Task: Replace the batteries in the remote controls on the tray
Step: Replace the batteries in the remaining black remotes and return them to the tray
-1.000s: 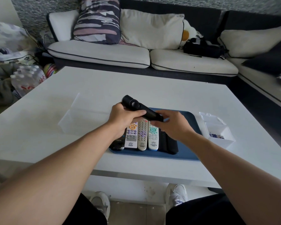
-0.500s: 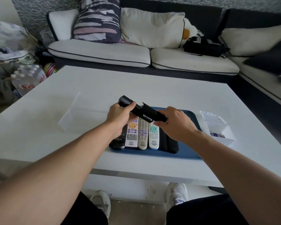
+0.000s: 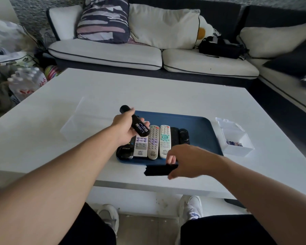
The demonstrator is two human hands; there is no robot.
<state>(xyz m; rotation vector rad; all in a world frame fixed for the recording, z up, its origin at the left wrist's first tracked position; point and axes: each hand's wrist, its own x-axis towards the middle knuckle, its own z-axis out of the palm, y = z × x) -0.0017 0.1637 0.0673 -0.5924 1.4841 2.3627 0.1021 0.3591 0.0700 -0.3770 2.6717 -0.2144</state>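
So the black remote [image 3: 135, 123] is now sitting open in the left hand [image 3: 125, 129], held up just above the left end of the blue tray [image 3: 198, 124], with the fingers curling round its body. A second ago both hands were working on it together and the back was still closed; now the battery cover [image 3: 159, 170] is off and the right hand [image 3: 189, 160] is carrying it down to the white table [image 3: 113, 89], near the front edge of the tray. The right-hand fingers are pinching the cover's right end, I'd say, though it's a bit blurred. That means the opening step is done for this one and the old cells are the next thing to come out.

Looks-wise: slim, dark, rounded at the far end, and two batteries [image 3: 141, 129] with bluish labels are showing side by side in the exposed bay. The other remotes [image 3: 153, 142] are lying in a row on the tray, three pale ones and some dark ones. Over to the right, the small clear box [image 3: 237, 138] is holding what look like spare batteries.
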